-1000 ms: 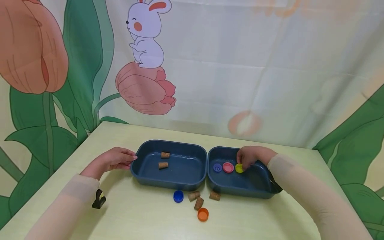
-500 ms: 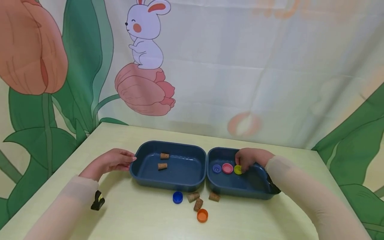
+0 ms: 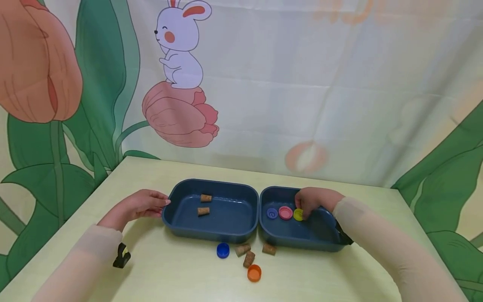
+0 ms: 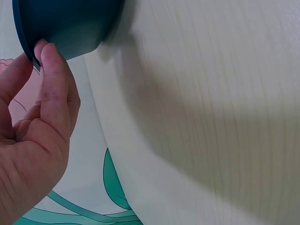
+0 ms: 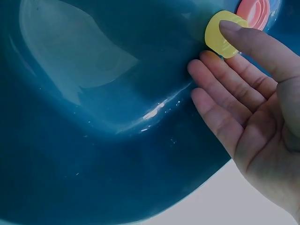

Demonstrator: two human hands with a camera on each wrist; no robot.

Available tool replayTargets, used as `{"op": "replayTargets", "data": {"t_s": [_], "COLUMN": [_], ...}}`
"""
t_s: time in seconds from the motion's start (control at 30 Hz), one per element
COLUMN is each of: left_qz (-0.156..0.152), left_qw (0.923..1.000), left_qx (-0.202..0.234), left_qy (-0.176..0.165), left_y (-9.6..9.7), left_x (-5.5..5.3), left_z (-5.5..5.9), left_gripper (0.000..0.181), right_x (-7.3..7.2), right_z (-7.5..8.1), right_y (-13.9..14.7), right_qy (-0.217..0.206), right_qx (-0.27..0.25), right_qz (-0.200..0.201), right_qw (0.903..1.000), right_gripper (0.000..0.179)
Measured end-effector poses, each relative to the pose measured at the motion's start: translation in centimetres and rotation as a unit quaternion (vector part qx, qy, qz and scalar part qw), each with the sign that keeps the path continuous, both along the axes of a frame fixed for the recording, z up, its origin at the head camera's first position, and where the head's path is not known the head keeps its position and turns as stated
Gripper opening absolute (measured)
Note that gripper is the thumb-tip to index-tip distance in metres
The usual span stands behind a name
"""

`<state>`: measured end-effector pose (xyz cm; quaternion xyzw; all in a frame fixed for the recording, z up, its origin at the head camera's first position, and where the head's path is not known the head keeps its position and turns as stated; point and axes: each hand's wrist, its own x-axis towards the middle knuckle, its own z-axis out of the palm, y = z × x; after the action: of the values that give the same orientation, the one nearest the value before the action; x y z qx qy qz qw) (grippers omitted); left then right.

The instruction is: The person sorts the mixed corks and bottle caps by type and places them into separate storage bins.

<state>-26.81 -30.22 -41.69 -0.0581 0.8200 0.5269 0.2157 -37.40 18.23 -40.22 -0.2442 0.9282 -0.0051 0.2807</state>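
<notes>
My left hand (image 3: 145, 204) pinches the left end of a dark blue tray (image 3: 211, 235), thumb inside the rim and fingers outside, as the left wrist view shows. Two corks (image 3: 206, 198) lie in that tray. Inside a second dark blue tray (image 3: 302, 243) on the right, my right hand (image 3: 313, 200) holds a yellow bottle cap (image 5: 219, 35) between thumb and fingertips. Beside that cap sit a pink bottle cap (image 3: 285, 213) and a purple bottle cap (image 3: 272, 213), in a row. My fingers hide part of the yellow cap in the head view.
In front of the trays, on the pale wooden table (image 3: 181, 277), lie a blue bottle cap (image 3: 223, 250), an orange bottle cap (image 3: 254, 273) and three corks (image 3: 249, 259). A printed curtain (image 3: 256, 105) hangs behind the table's far edge. Both trays stand side by side.
The whole head view has shifted slightly. Both hands keep their places at the tray rim and the yellow bottle cap.
</notes>
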Motion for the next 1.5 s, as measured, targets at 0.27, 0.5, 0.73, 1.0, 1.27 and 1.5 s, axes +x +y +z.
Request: {"op": "replayTargets", "data": {"t_s": [0.27, 0.5, 0.73, 1.0, 1.27, 1.5], "left_qz": [-0.001, 0.001, 0.0, -0.005, -0.005, -0.002], "left_qw": [1.0, 1.0, 1.0, 0.9999, 0.9999, 0.9999], "left_qx": [0.002, -0.007, -0.003, -0.014, -0.011, -0.011], "left_qy": [0.001, 0.0, 0.0, 0.005, 0.009, 0.007], "left_y": [-0.1, -0.1, 0.0, 0.1, 0.4, 0.1], "left_x": [0.1, -0.1, 0.0, 0.2, -0.2, 0.2], "left_z": [-0.3, -0.2, -0.3, 0.0, 0.3, 0.2], "left_gripper": [0.052, 0.052, 0.052, 0.053, 0.053, 0.053], "right_x": [0.4, 0.4, 0.4, 0.7, 3.3, 5.2], "right_z": [0.2, 0.4, 0.8, 3.1, 7.5, 9.2], "right_y": [-0.1, 0.0, 0.4, 1.3, 2.6, 2.6], "right_qy": [-0.005, -0.01, -0.002, 0.009, 0.096, 0.122], "right_qx": [0.005, 0.011, 0.014, -0.047, -0.166, -0.195], "right_qz": [0.0, -0.005, 0.005, 0.029, 0.048, 0.035], "right_qw": [1.0, 0.9999, 0.9999, 0.9984, 0.9804, 0.9726], "right_gripper": [0.025, 0.031, 0.041, 0.045, 0.029, 0.024]}}
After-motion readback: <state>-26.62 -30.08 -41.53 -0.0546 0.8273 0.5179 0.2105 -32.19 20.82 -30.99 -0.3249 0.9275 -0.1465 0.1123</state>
